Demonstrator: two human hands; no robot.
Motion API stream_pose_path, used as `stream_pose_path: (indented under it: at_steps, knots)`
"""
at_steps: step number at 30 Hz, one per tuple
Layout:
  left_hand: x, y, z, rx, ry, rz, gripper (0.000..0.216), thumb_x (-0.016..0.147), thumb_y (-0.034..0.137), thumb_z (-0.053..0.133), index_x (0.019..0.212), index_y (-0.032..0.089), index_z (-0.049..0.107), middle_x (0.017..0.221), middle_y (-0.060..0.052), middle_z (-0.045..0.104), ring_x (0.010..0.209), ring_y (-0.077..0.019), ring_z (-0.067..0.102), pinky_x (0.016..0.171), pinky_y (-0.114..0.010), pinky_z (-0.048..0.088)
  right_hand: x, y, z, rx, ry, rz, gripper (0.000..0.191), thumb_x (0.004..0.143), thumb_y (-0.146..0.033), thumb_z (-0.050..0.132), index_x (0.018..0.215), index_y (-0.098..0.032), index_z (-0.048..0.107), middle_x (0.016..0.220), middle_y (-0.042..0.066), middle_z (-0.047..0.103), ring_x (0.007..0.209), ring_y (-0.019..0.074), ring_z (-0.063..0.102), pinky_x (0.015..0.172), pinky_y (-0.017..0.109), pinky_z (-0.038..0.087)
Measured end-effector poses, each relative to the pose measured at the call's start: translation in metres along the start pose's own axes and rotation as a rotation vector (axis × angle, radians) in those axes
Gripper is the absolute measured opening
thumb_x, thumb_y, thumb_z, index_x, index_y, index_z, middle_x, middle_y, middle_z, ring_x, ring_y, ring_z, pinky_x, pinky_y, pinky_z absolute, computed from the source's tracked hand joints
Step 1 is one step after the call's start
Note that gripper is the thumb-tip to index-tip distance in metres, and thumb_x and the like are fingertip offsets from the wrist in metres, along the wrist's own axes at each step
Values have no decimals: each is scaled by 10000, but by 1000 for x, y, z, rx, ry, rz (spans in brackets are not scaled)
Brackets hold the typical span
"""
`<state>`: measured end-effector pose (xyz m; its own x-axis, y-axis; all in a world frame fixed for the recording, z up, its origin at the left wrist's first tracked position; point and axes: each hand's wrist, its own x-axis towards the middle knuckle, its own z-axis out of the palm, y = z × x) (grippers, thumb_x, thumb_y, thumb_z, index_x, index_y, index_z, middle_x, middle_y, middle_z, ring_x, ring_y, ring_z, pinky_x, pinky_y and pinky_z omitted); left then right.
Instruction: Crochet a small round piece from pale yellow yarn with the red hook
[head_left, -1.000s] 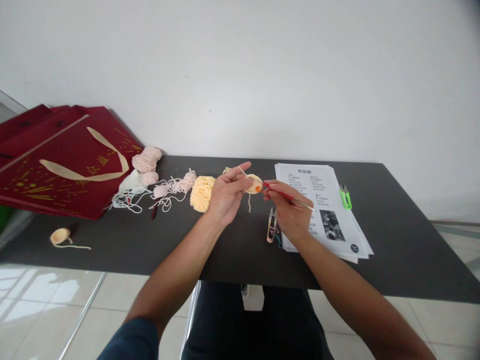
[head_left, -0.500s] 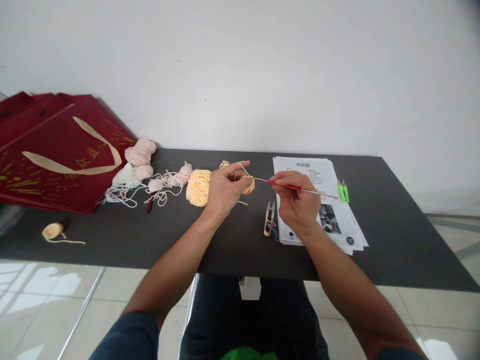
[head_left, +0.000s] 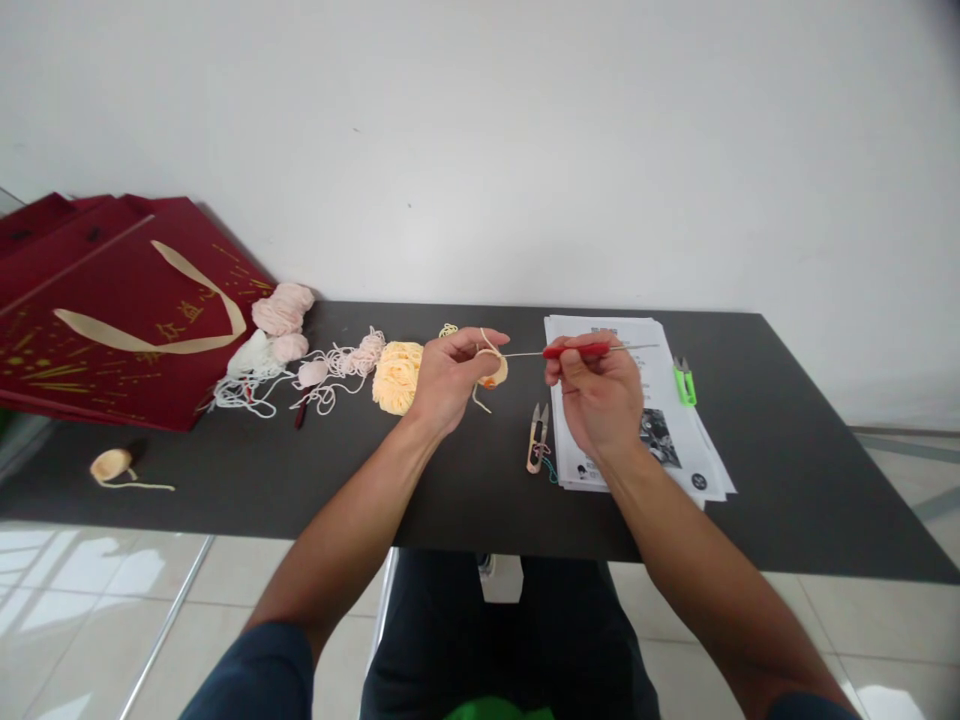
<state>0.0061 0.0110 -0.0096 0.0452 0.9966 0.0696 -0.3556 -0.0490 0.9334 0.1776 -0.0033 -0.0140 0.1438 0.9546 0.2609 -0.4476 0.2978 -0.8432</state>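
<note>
Left hand (head_left: 448,385): closed, thumb and fingers pinching a small round peach crocheted piece (head_left: 495,372). The index finger lies straight across the top, with a pale yarn strand (head_left: 486,340) over it. A short tail of yarn hangs below the piece.

Right hand (head_left: 596,400): closed around the red grip of a thin metal crochet hook (head_left: 577,350). The hook is held about level, its tip pointing left and meeting the upper edge of the crocheted piece. The bare shaft sticks out to the right, over the papers.

Both hands are raised just above the middle of the dark grey table (head_left: 787,480), with the crocheted piece between them.

- Below the hands, on the table: tan thread snips (head_left: 536,438).
- Under the right hand: a stack of printed white paper sheets (head_left: 679,450).
- At the stack's right edge: bright green thread snips (head_left: 684,381).
- Just left of the left hand: a loose yellow yarn skein (head_left: 397,375).
- Further left: a tangle of pink and white yarn (head_left: 330,372), then pale pink yarn balls (head_left: 281,308).
- At the table's left end, leaning on the wall: dark red gift bags with cream ribbon handles (head_left: 112,300).
- Near the front left edge, well apart: a small tan crocheted cup (head_left: 109,465) trailing a strand.
</note>
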Motion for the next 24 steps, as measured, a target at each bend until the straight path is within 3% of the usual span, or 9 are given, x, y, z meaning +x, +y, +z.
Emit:
stream_pose_path:
  at_steps: [5, 11, 17, 24]
  knots:
    - [-2, -3, 3, -15, -2, -8, 185, 675, 169, 817, 859, 179, 792, 700, 4, 702, 618, -99, 611, 627, -240, 498, -2, 13, 1, 6, 7, 115, 155, 861, -325, 818, 901, -240, 694, 914, -7, 797, 735, 108, 724, 686, 253, 650]
    - [-1, -6, 3, 75, 51, 40, 270, 687, 165, 803, 957, 183, 808, 712, 14, 688, 612, -103, 595, 613, -244, 513, -7, 11, 11, 54, 87, 176, 138, 838, -297, 841, 899, -225, 741, 888, -7, 805, 766, 86, 741, 749, 195, 648]
    - [0, -9, 1, 99, 78, 85, 271, 731, 243, 834, 998, 193, 827, 785, -10, 722, 651, -106, 600, 629, -242, 491, -7, 9, 17, 71, 137, 166, 177, 790, -282, 873, 878, -219, 733, 828, -7, 801, 703, 104, 732, 666, 220, 637]
    - [2, -13, 1, 55, 84, 46, 359, 706, 246, 872, 1057, 192, 821, 801, -5, 738, 704, -117, 624, 705, -263, 501, -14, 16, 17, -91, 112, 48, 148, 846, -299, 823, 957, -239, 745, 882, 2, 813, 718, 132, 747, 716, 293, 642]
